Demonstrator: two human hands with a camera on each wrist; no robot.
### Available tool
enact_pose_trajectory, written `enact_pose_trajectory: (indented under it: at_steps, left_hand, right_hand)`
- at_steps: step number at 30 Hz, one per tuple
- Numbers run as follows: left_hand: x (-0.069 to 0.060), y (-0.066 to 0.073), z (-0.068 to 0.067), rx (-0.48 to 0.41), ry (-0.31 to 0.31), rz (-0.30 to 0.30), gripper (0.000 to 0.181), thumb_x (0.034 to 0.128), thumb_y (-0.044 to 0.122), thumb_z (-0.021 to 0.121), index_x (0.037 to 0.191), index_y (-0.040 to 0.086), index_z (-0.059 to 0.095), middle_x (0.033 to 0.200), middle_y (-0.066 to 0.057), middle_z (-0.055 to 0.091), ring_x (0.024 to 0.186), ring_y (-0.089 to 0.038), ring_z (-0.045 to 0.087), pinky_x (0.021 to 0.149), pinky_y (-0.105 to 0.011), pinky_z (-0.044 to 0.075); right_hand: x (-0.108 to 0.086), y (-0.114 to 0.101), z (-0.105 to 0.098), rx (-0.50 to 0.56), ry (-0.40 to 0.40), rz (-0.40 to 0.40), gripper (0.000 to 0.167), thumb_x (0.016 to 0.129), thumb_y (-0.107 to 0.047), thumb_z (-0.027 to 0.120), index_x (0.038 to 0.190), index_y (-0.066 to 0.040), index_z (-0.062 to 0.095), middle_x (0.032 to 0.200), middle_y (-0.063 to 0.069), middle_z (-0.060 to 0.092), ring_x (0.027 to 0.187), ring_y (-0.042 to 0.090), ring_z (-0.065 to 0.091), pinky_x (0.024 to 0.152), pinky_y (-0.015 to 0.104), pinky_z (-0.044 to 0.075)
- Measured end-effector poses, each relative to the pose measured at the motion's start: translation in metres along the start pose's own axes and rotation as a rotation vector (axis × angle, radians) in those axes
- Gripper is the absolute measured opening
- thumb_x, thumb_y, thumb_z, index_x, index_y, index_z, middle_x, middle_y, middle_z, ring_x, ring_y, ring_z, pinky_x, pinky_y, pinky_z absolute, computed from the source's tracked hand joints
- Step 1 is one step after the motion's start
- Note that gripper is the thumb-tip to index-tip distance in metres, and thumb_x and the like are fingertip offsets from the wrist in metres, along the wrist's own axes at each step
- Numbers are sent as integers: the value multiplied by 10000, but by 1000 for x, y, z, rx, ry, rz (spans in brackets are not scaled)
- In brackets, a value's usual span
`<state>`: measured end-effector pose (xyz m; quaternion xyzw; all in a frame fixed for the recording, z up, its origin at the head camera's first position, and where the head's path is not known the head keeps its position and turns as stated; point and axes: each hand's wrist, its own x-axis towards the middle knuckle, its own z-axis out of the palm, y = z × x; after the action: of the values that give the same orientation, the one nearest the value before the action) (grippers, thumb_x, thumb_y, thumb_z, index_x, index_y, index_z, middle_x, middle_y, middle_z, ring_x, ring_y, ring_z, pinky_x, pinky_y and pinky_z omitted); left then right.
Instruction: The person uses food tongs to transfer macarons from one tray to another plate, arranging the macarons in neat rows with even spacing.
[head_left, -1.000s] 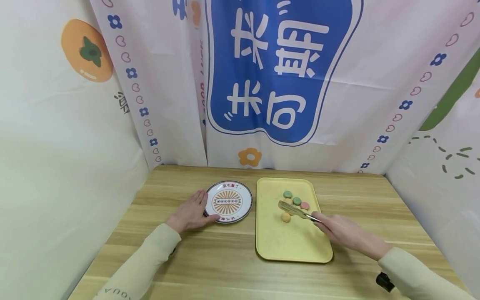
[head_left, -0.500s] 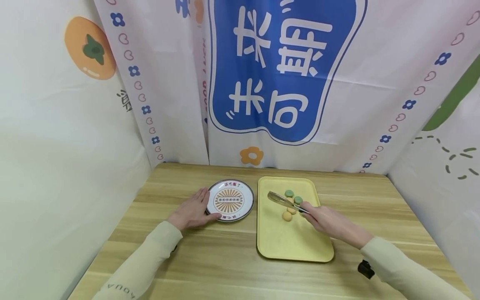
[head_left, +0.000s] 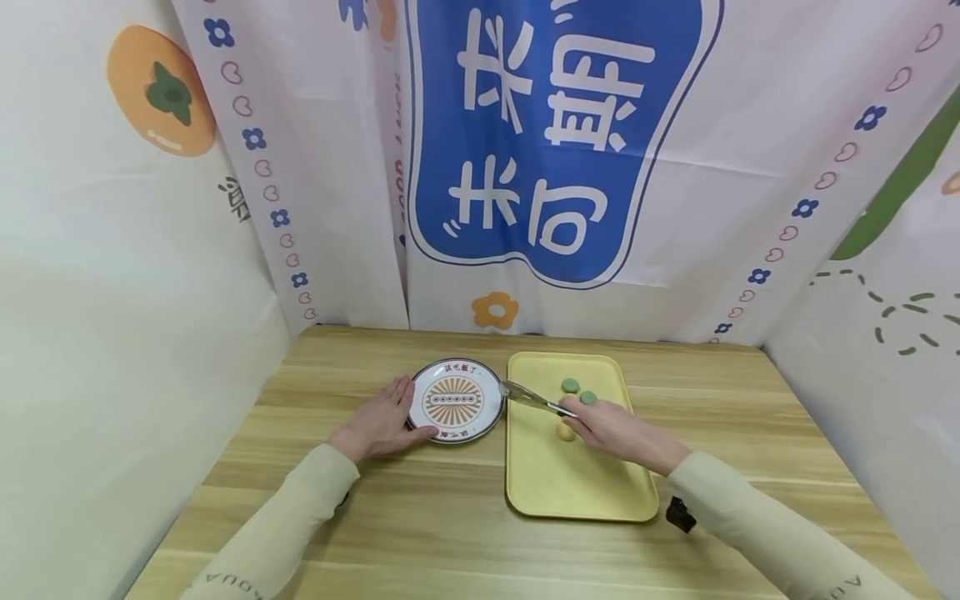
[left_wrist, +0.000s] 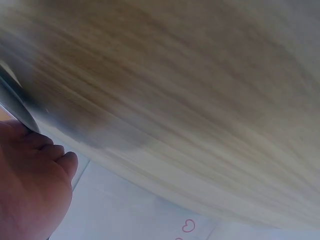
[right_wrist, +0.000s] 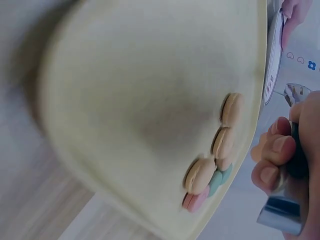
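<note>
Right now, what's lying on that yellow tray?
On the yellow tray are beige macarons, two green macarons and a pink macaron. From the head camera, the right hand covers some; anything beneath the tray is hidden.

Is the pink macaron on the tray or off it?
On it: the right wrist view shows the pink macaron lying on the yellow tray, beside a beige macaron.

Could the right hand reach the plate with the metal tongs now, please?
Likely yes: the right hand holds the metal tongs with tips near the plate, and the left hand covers only its left edge.
</note>
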<state>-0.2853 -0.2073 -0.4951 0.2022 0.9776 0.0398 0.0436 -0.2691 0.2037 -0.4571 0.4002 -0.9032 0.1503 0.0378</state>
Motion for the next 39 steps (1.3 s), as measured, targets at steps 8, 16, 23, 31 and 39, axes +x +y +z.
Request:
enact_pose_trajectory:
  at_steps: [8, 16, 23, 31, 39]
  left_hand:
    - [-1, 0, 0, 8, 4, -7, 1130, 867, 817, 350, 1503, -109, 235, 1583, -293, 222, 1494, -402, 216, 1230, -473, 246]
    - [-2, 0, -3, -1, 7, -3, 1131, 869, 813, 352, 1497, -120, 240, 1577, -305, 225, 1490, -414, 217, 1227, -487, 246]
    - [-1, 0, -4, 7, -2, -5, 1124, 874, 809, 350, 1502, -116, 230, 1581, -301, 217, 1492, -411, 214, 1231, -480, 239]
    - [1, 3, -3, 3, -12, -11, 1139, 862, 832, 321, 1514, -96, 211, 1594, -284, 197, 1501, -396, 192, 1236, -474, 226]
    - [3, 3, -1, 0, 12, 6, 1114, 879, 793, 376, 1490, -129, 248, 1569, -318, 231, 1481, -428, 230, 1219, -498, 259]
  right_hand:
    - [21, -1, 9, 55, -25, 36, 56, 1041, -189, 483, 1011, -149, 507, 614, -122, 366, 487, -2, 329, 435, 154, 311]
    - [37, -4, 13, 27, -35, 61, 67, 1046, -216, 470, 1024, -169, 512, 644, -109, 441, 533, 39, 418, 471, 186, 374]
    - [49, -10, 14, 37, -100, 177, 105, 1059, -320, 425, 1021, -243, 486, 634, -93, 445, 598, 125, 429, 423, 225, 367]
    - [62, -11, 20, 46, -110, 128, 106, 1061, -280, 423, 1009, -210, 484, 606, -90, 414, 455, 48, 374, 392, 185, 309]
    - [75, -10, 26, 51, -124, 130, 114, 1063, -283, 420, 1002, -207, 478, 629, -77, 419, 467, 52, 375, 422, 203, 319]
